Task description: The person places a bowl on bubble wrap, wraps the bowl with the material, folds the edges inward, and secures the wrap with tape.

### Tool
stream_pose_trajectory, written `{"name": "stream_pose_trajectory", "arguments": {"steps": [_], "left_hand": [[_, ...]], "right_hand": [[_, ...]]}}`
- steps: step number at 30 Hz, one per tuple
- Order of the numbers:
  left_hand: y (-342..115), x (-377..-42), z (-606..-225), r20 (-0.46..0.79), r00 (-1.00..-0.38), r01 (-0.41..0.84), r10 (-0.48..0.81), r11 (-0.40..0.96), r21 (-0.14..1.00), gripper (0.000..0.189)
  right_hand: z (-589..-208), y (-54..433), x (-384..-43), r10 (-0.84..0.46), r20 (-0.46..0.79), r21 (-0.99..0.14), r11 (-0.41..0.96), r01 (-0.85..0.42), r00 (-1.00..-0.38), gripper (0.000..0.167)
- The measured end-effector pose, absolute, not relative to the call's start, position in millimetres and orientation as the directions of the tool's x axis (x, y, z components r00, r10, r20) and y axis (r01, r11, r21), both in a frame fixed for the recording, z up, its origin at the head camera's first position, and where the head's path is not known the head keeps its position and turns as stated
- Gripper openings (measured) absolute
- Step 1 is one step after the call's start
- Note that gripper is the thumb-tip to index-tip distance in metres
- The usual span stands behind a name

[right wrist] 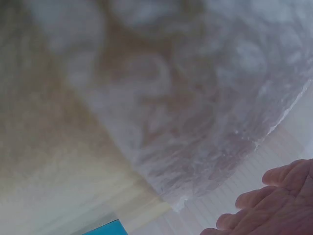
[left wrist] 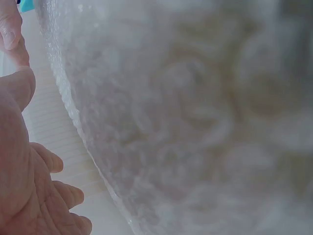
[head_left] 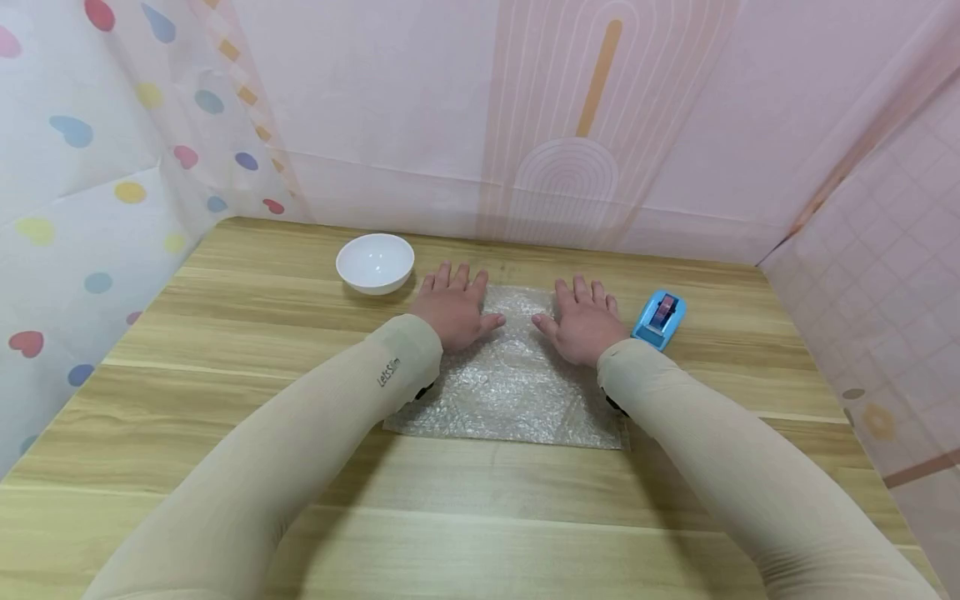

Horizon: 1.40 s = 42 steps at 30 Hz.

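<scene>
A sheet of clear bubble wrap (head_left: 517,392) lies spread on the wooden table. Over its far left part is my left hand (head_left: 453,312), palm down with fingers straight and pointing away from me. My right hand (head_left: 588,325) is held the same way over the far right part, thumb turned inward. Neither hand grips anything. In the left wrist view, the palm and fingers of the left hand (left wrist: 24,171) show beside the edge of the bubble wrap (left wrist: 146,122). The right wrist view has the right hand (right wrist: 279,205) at lower right, near the wrap's crinkled edge.
A white bowl (head_left: 375,265) stands at the back left of the table (head_left: 495,517). To the right of my right hand is a blue tape dispenser (head_left: 660,319). Patterned curtains (head_left: 390,100) hang behind the table and along both sides.
</scene>
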<state>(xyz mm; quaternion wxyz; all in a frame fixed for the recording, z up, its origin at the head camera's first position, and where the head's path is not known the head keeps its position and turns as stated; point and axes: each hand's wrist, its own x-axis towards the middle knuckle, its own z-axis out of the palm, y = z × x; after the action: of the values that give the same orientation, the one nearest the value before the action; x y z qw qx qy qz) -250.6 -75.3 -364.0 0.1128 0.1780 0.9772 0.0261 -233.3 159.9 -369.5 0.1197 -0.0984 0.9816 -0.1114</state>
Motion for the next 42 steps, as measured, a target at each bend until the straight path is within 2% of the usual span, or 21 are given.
{"name": "stream_pose_trajectory", "arguments": {"steps": [7, 10, 12, 16, 21, 25, 29, 36, 42], "left_hand": [[-77.1, -253.8, -365.8, -0.190, -0.908, 0.361, 0.372, 0.928, 0.092, 0.092], [-82.2, -257.2, -365.9, -0.139, -0.901, 0.404, 0.412, 0.911, 0.080, 0.091], [-89.2, -259.9, -363.6, -0.102, -0.891, 0.441, 0.442, 0.897, 0.034, 0.089], [-111.1, -262.5, -352.0, -0.061, -0.898, 0.437, 0.437, 0.900, 0.014, 0.084], [-151.9, -263.7, -341.6, -0.043, -0.919, 0.390, 0.391, 0.920, 0.031, 0.073], [-185.5, -263.3, -342.6, -0.058, -0.926, 0.376, 0.374, 0.926, -0.031, 0.062], [-209.7, -260.9, -345.8, -0.094, -0.929, 0.363, 0.358, 0.931, -0.041, 0.052], [-226.1, -259.2, -351.5, -0.053, -0.923, 0.383, 0.380, 0.920, -0.080, 0.023], [-224.9, -255.1, -352.0, -0.063, -0.923, 0.384, 0.380, 0.920, -0.079, 0.024]], "right_hand": [[-371.0, 160.3, -234.3, -0.219, -0.211, -0.244, 0.956, -0.165, -0.953, 0.086], [-371.7, 162.0, -232.4, -0.222, -0.210, -0.250, 0.954, -0.167, -0.952, 0.086], [-372.0, 163.8, -230.3, -0.224, -0.213, -0.258, 0.952, -0.167, -0.951, 0.086], [-370.1, 168.7, -225.2, -0.239, -0.219, -0.269, 0.947, -0.177, -0.946, 0.085], [-367.8, 176.3, -218.0, -0.270, -0.217, -0.267, 0.941, -0.209, -0.938, 0.084], [-365.1, 184.3, -211.2, -0.286, -0.205, -0.249, 0.940, -0.233, -0.936, 0.084], [-363.1, 193.2, -205.4, -0.283, -0.201, -0.226, 0.945, -0.237, -0.938, 0.084], [-361.2, 201.4, -198.7, -0.282, -0.198, -0.224, 0.946, -0.236, -0.939, 0.083], [-361.9, 203.3, -196.0, -0.291, -0.187, -0.215, 0.944, -0.250, -0.938, 0.083]]}}
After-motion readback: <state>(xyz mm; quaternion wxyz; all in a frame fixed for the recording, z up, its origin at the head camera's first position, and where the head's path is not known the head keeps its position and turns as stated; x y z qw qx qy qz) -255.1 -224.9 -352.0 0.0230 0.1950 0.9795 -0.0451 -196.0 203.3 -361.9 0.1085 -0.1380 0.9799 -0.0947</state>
